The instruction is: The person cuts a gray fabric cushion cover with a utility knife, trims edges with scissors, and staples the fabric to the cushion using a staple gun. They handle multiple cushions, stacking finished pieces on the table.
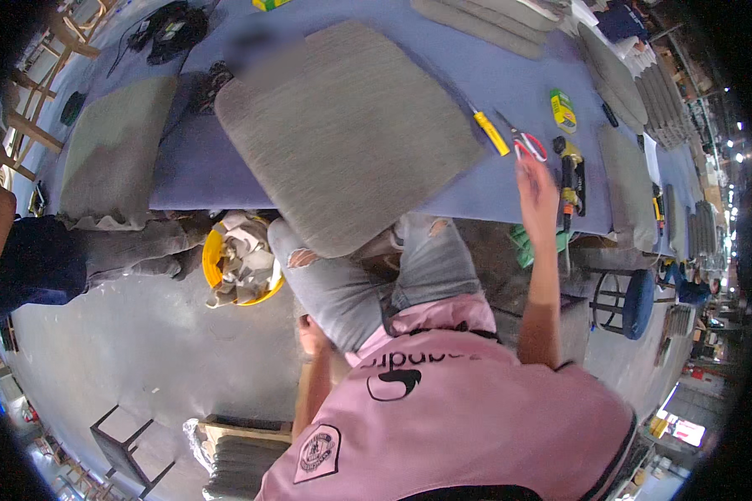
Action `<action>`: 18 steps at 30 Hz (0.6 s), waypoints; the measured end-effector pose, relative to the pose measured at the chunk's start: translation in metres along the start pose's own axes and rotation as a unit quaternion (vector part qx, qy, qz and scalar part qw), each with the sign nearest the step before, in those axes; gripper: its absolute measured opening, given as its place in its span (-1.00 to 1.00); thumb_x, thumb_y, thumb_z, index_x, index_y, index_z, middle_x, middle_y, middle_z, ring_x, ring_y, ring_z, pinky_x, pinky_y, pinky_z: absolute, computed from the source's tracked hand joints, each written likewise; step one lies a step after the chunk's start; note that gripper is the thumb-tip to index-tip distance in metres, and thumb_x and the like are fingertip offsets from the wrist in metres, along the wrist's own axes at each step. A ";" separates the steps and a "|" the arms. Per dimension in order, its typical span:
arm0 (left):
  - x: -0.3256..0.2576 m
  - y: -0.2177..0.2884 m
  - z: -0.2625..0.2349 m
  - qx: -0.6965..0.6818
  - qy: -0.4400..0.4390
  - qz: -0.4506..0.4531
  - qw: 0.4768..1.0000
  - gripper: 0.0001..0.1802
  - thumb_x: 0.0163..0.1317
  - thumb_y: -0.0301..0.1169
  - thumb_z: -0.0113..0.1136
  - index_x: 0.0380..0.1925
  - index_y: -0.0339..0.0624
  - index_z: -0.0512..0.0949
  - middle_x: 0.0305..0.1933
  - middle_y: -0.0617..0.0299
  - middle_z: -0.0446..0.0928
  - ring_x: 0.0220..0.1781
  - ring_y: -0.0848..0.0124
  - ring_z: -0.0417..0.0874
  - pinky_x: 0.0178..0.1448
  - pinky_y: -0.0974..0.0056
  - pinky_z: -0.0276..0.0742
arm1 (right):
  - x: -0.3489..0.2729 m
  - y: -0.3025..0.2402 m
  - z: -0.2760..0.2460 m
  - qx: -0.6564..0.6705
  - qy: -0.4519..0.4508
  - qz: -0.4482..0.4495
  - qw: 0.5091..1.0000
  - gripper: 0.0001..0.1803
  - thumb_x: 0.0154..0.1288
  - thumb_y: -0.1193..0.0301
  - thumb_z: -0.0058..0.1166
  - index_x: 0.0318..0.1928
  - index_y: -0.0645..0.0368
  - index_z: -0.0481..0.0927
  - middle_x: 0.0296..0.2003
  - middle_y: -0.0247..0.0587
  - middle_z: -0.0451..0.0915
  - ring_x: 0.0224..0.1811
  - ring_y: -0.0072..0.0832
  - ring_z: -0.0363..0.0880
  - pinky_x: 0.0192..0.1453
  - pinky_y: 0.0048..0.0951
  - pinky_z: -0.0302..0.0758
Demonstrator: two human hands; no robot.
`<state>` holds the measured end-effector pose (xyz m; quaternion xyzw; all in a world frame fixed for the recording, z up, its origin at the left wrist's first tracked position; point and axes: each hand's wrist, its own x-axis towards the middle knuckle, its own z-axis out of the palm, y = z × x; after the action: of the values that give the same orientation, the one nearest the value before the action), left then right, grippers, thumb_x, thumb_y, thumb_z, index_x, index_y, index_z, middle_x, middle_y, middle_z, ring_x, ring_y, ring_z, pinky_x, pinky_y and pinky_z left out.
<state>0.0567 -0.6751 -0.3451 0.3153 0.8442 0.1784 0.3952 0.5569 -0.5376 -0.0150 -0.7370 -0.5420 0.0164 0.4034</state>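
Right hand (536, 190) raised, reaching forward — left hand (312, 335) low.

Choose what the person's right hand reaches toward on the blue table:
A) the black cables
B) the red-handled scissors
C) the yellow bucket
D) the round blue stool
B: the right hand is raised at the table edge just below the red-handled scissors, its fingertips almost at them.

Pink tee (443, 409) w/ black logo, crest badge; ripped grey jeans (351, 275).
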 end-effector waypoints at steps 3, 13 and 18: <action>0.039 -0.022 -0.028 -0.188 -0.082 0.124 0.971 -0.60 0.62 -0.18 0.13 0.16 -0.27 0.69 0.06 0.01 0.78 0.14 0.27 0.76 0.30 0.03 0.62 | -0.043 0.051 -0.034 0.022 -0.027 0.123 0.992 -0.79 0.66 0.37 0.22 0.13 0.20 0.71 0.00 -0.19 0.80 0.11 -0.47 0.77 0.21 -0.37 0.64; -0.043 0.315 -0.095 -0.286 -0.071 0.221 0.930 -0.13 0.65 0.26 -0.01 0.55 -0.31 0.42 0.39 -0.03 0.64 0.37 0.07 0.69 0.47 0.03 0.55 | 0.089 0.034 0.060 0.124 -0.223 0.021 0.967 -0.44 0.71 -0.01 0.11 0.38 0.18 0.64 0.31 0.02 0.74 0.36 -0.13 0.73 0.38 -0.13 0.60; -0.013 0.363 -0.089 -0.105 0.094 0.167 0.976 -0.01 0.50 0.33 0.16 0.32 -0.58 0.55 0.31 -0.52 0.64 0.41 -0.34 0.67 0.37 -0.19 0.64 | 0.180 -0.046 0.157 0.284 -0.324 0.149 0.890 0.06 0.57 -0.32 0.08 0.59 0.45 0.41 0.62 0.15 0.42 0.71 -0.10 0.30 0.73 -0.18 0.20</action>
<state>0.1359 -0.4210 -0.0830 0.3905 0.7895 0.3582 0.3096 0.5224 -0.2969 -0.0189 -0.6168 -0.4987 0.4673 0.3904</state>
